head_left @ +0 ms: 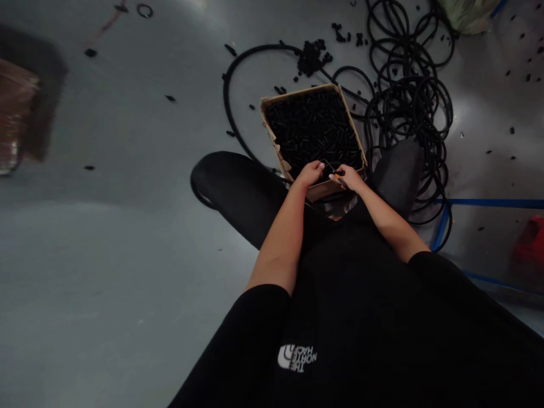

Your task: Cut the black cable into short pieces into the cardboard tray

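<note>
In front of me a cardboard box is filled with short black tube pieces. Both hands are over its near edge. My left hand is closed in a pinch around what looks like the end of a long black hose, though the fingers hide most of it. Close by on the right, my right hand grips scissors with orange and black handles. Their thin blades point toward the left fingertips. Whether the blades touch the hose is too small to tell.
Tangled coils of black hose lie to the right of the box. A pile of black pieces sits behind it, with more scattered on the grey floor. Blue tape and a red object are at right; a brownish package is at left.
</note>
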`<state>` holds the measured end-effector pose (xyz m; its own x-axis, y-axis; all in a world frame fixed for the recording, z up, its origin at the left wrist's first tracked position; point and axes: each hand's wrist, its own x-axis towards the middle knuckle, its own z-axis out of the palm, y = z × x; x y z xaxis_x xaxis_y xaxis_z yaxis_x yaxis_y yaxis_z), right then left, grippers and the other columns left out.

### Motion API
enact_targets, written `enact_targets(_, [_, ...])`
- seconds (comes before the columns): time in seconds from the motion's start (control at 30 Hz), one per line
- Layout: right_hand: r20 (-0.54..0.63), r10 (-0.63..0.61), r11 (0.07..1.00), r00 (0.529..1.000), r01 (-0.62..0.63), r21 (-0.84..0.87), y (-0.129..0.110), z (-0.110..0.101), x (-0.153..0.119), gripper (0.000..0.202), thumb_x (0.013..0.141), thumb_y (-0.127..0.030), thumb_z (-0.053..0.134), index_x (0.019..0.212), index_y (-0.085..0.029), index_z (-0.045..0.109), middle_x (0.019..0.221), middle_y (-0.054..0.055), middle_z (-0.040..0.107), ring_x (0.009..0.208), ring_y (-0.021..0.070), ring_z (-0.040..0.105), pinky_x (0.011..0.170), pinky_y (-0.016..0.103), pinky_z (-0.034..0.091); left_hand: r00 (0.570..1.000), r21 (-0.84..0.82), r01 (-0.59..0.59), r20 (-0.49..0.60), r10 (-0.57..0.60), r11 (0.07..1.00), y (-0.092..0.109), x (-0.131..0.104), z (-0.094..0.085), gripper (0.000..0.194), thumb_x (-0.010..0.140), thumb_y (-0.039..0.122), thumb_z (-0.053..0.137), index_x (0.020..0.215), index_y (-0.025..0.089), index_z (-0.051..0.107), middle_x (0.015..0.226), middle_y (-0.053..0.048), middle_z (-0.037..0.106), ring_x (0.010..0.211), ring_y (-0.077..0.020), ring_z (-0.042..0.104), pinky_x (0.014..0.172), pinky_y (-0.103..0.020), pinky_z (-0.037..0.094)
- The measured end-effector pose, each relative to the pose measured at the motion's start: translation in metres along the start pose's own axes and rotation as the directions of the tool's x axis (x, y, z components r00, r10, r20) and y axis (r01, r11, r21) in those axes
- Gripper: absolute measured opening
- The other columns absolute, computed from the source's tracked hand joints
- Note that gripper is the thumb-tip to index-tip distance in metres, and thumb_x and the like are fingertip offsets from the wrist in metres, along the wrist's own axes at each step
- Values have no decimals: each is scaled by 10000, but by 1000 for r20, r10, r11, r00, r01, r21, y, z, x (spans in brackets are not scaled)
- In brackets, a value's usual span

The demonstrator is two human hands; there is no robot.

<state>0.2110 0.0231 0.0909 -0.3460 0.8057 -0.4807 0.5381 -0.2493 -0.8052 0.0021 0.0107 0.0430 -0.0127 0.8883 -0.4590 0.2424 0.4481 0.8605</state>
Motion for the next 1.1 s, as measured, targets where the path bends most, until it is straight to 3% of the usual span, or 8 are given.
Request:
enact_targets(0.13, [21, 15, 1000, 1000, -15, -20, 2, 0, 6, 623, 722, -684, 953, 896, -254, 536, 769, -42, 591, 770, 171, 561, 701, 279, 450, 981, -94, 91, 180, -73, 991, 3, -5, -1, 379, 1084, 364, 682, 754, 184, 635, 639, 4, 552, 590, -131, 419, 616, -268, 334])
enact_targets(0.37, [-3, -80, 977, 997, 78, -197, 12, -3, 13, 428, 747, -487, 892, 942, -230, 611, 791, -46, 580, 831, 186, 530, 784, 307, 383, 950, -253, 269, 227, -213, 929, 7, -5, -10, 416, 1064, 474, 732, 790, 168, 666, 567, 31, 414, 514, -99, 333, 523, -228, 269])
enact_targets(0.57, [40, -168, 962, 985, 173, -213, 21, 0, 20, 368, 818, -446, 847, 991, -213, 621, 932, -2, 641, 868, 177, 539, 818, 310, 414, 900, -263, 329, 379, -217, 907, 9, -12, -10, 400, 1040, 456, 795, 795, 168, 665, 574, 49, 382, 492, -83, 291, 505, -236, 237])
enact_targets(0.67, [47, -118, 957, 992, 126, -260, 23, -1, 24, 332, 862, -433, 839, 1005, -206, 643, 831, -29, 602, 814, 172, 530, 789, 313, 402, 924, -253, 318, 298, -240, 914, 7, -10, -9, 415, 1053, 472, 791, 800, 163, 675, 567, 38, 423, 505, -91, 318, 524, -248, 264])
enact_targets(0.73, [17, -90, 953, 996, 92, -289, 24, -4, 24, 327, 890, -451, 834, 1027, -204, 667, 798, -38, 587, 799, 180, 543, 779, 316, 405, 961, -277, 271, 139, -241, 922, 4, -5, -10, 428, 1070, 494, 770, 807, 175, 659, 581, 28, 470, 528, -102, 370, 549, -248, 320])
enact_targets(0.8, [0, -93, 950, 996, 89, -301, 24, -5, 23, 336, 913, -464, 830, 1073, -202, 695, 855, -20, 632, 830, 194, 585, 801, 319, 438, 974, -313, 190, -59, -219, 930, 2, 0, -12, 397, 1074, 482, 762, 835, 194, 629, 642, 13, 548, 600, -121, 472, 600, -235, 403])
enact_targets(0.9, [46, -119, 929, 992, 128, -347, 23, -4, 17, 349, 919, -414, 844, 1168, -194, 738, 1086, 50, 724, 959, 227, 660, 898, 343, 507, 949, -367, 61, -265, -168, 928, -2, 6, -14, 318, 1041, 412, 781, 875, 217, 593, 801, -3, 646, 772, -147, 593, 706, -232, 494])
enact_targets(1.1, [80, -151, 873, 985, 171, -456, 21, 3, 7, 404, 960, -404, 838, 1314, -224, 768, 1328, 112, 716, 1099, 277, 726, 988, 380, 565, 982, -378, -10, -177, -62, 926, -11, 7, -5, 315, 912, 374, 885, 874, 218, 614, 820, 5, 601, 835, -180, 590, 793, -284, 492])
